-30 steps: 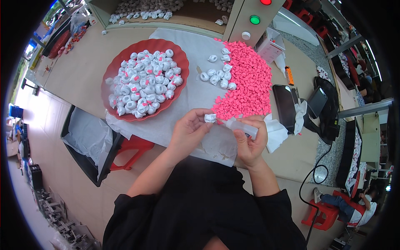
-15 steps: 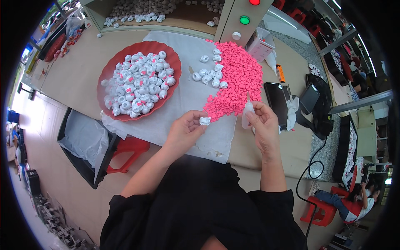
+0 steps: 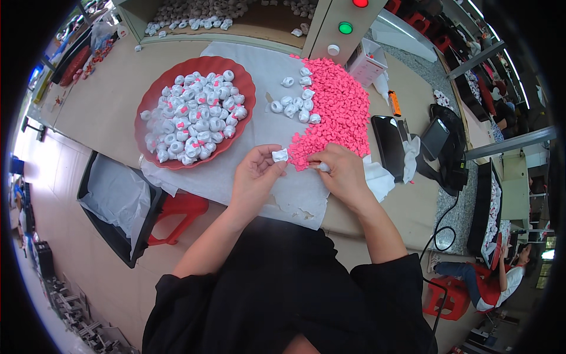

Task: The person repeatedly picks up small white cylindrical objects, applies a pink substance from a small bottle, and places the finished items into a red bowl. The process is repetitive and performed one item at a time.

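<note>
A small white wrapped piece (image 3: 280,155) sits pinched between the thumb and fingertips of the left hand (image 3: 254,177), held just above the white sheet (image 3: 247,177) that covers the table, close to the near edge of the pink heap (image 3: 333,109). The right hand (image 3: 341,172) rests just beside it, fingers curled down at the fringe of that heap, closed on something small and white (image 3: 322,167) that I cannot make out; the two hands are near each other but not touching.

The pink heap spreads over the sheet toward a control box with a red and a green lamp (image 3: 345,17). A few loose white wrapped pieces (image 3: 295,103) lie along its left edge. Further left stands a red round tray (image 3: 194,112), piled with more white wrapped pieces, some showing pink spots. To the right of the hands lie a crumpled white tissue (image 3: 377,180) and a dark phone (image 3: 388,147), flat on the brown tabletop (image 3: 100,100). Below the table's left edge are a black bin with a white liner (image 3: 118,200) and a red stool (image 3: 180,215).
</note>
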Tool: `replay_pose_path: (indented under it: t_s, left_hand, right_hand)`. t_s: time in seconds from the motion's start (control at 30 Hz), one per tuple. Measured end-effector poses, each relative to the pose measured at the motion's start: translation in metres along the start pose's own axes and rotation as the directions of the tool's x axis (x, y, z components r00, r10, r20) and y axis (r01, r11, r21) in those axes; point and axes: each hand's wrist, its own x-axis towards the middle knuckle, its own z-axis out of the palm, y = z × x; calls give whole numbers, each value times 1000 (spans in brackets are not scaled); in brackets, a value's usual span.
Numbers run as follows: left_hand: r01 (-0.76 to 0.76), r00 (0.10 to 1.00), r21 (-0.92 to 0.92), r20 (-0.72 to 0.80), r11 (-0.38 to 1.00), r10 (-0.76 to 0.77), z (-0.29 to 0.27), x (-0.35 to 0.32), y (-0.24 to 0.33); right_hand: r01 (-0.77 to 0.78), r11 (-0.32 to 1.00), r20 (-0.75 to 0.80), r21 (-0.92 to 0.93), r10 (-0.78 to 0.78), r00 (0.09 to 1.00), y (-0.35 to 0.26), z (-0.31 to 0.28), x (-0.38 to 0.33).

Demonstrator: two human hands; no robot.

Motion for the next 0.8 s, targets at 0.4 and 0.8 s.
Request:
replay_pose_path:
  t_s: [0.4, 0.8]
  left_hand:
    - [65, 997, 18, 46, 998, -66, -1, -2, 6]
    - [47, 996, 25, 80, 999, -49, 0, -1, 5]
  right_hand:
    - [-51, 996, 35, 68, 48, 998, -9, -7, -2]
    - [-159, 965, -76, 207, 177, 981, -4, -7, -4]
